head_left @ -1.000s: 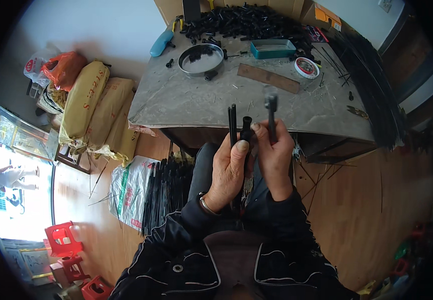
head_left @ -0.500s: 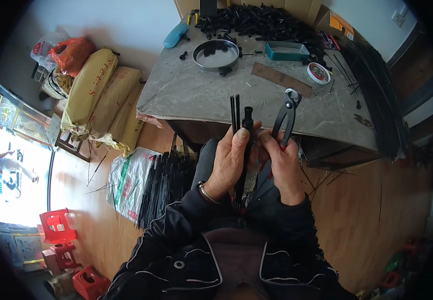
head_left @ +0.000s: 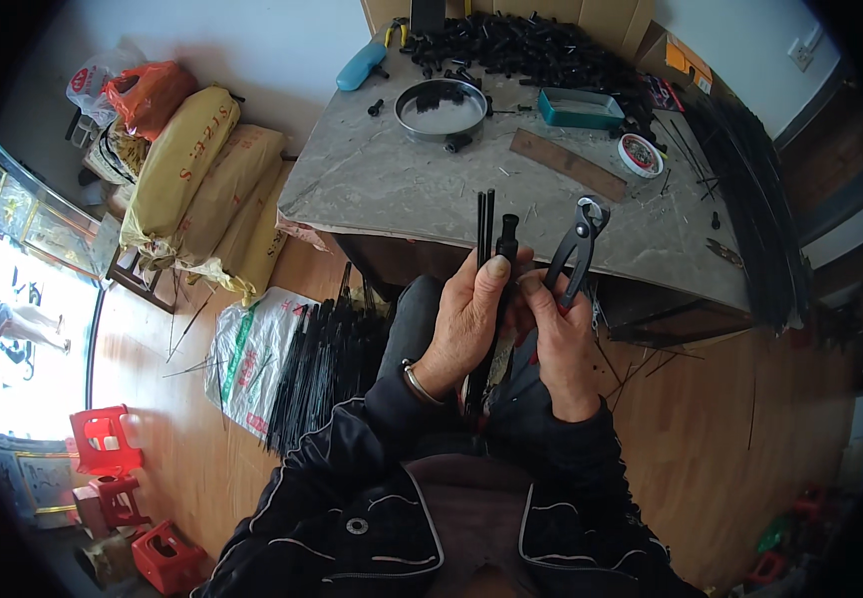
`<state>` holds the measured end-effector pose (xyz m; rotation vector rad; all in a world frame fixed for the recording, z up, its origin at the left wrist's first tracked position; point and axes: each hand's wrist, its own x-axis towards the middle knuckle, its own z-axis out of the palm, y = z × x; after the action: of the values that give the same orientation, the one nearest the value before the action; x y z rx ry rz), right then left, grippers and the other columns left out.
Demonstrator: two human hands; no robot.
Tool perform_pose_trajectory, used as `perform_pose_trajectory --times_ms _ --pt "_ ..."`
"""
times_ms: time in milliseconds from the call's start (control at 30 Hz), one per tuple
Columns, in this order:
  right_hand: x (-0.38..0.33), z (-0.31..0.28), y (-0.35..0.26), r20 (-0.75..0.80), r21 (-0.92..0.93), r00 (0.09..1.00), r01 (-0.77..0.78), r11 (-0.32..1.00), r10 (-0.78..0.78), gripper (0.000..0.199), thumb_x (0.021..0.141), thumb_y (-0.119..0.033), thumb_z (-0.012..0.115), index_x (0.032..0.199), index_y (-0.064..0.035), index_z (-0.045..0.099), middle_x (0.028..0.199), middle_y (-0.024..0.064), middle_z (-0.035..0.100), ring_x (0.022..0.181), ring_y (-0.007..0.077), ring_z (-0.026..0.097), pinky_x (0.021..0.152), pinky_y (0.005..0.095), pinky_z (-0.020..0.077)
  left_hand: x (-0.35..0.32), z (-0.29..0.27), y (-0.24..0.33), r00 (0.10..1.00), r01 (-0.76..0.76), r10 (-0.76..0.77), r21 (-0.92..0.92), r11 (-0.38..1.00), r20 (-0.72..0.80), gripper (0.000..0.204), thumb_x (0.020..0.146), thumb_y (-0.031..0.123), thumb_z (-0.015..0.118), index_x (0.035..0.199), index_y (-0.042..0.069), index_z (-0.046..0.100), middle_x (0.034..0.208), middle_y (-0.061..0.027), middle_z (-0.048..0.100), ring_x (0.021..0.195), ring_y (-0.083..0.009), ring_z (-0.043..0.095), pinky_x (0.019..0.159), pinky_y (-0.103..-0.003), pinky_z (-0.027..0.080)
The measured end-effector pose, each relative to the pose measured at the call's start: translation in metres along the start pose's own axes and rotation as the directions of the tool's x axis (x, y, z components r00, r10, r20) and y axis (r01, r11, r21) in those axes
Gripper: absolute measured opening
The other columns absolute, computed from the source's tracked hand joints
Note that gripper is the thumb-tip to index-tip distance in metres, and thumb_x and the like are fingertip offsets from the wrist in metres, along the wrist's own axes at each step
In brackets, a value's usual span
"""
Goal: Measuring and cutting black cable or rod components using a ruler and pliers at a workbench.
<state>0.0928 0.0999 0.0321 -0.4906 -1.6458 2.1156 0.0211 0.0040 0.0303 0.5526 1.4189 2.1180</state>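
Two hands close together, just in front of the near edge of the table [head_left: 372,174]; both occupied. Left hand [head_left: 463,314]: closed around black rods [head_left: 490,214], nearly upright, with a black fitting [head_left: 507,239] just to their right, flared end up, thumb against it. Right hand [head_left: 563,344]: gripping pincers [head_left: 582,234], head up; its thumb and forefinger are brought close beside the fitting. Contact there: cannot tell. Whether a rod sits inside the fitting: hidden by the fingers.

Handling notes (judgement): a firm left grip, thumb pressing the fitting, should prevent it twisting. Rods best held parallel and clear of its mouth. Right thumb and forefinger do the fine work; remaining fingers should carry the pincers, head angled away from the left thumb. Wrists low and close for steadiness.
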Motion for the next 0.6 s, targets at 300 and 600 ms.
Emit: perform_pose_trajectory --times_ms 300,600 --pt "-0.004 0.002 -0.003 -0.027 0.004 0.999 0.032 0.999 -0.032 0.018 0.095 -0.021 0.061 0.092 -0.0033 0.061 0.07 -0.0015 0.058 0.058 0.0065 0.054 0.05 0.0202 0.0394 0.0 0.001 -0.001 1.0 -0.005 0.005 0.007 1.0 0.005 0.051 0.1 0.046 0.044 0.118 0.0 0.055 0.079 -0.0019 0.062 0.053 -0.004 0.048 0.046 -0.019 0.038" --pt "0.011 -0.022 -0.031 0.141 -0.379 0.988 0.112 0.919 -0.063 0.033 0.081 -0.033 0.076 0.095 -0.0035 0.069 0.067 -0.0031 0.055 0.059 0.006 0.048 0.053 0.0219 0.0373 -0.002 -0.004 0.011 0.98 0.073 -0.08 0.042 0.996 0.184 0.061 0.101 0.05 0.034 0.116 -0.003 0.06 0.068 -0.0008 0.055 0.055 -0.0069 0.049 0.051 -0.021 0.039"
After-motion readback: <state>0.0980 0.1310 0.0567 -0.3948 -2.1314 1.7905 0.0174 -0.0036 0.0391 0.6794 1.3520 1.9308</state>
